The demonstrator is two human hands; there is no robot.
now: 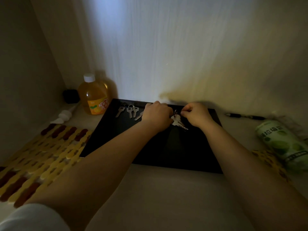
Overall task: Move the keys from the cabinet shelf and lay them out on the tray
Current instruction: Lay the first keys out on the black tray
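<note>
Both hands are down on the tray, working the same bunch of keys (pixel 178 121). The left hand (pixel 157 116) is curled over the bunch's near side, fingers tucked under and hidden, so how tightly it grips cannot be told. The right hand (pixel 195 114) is pinched narrow at the ring (pixel 175 112), thumb and fingertips closed on it. The keys fan out below, their tips touching or just above the black tray (pixel 150 154); it is too dim to tell which.

Further left along the tray's far edge, a single key (pixel 120 111), a ringed pair (pixel 131 110) and another key (pixel 139 116) half hidden by the left wrist already lie in a row.

Now the risks. The left wrist sits right beside that last key; a sweep sideways would likely knock the row out of line. If the ring slips from the pinch, the bunch drops in a heap rather than laid out. The light is poor, so silver on black is all there is to go by. The orange bottle (pixel 94 95) stands just beside the tray's left corner, and a careless elbow could tip it. The pen (pixel 245 116) and the green roll (pixel 281 144) lie off to the right, clear of the work.
</note>
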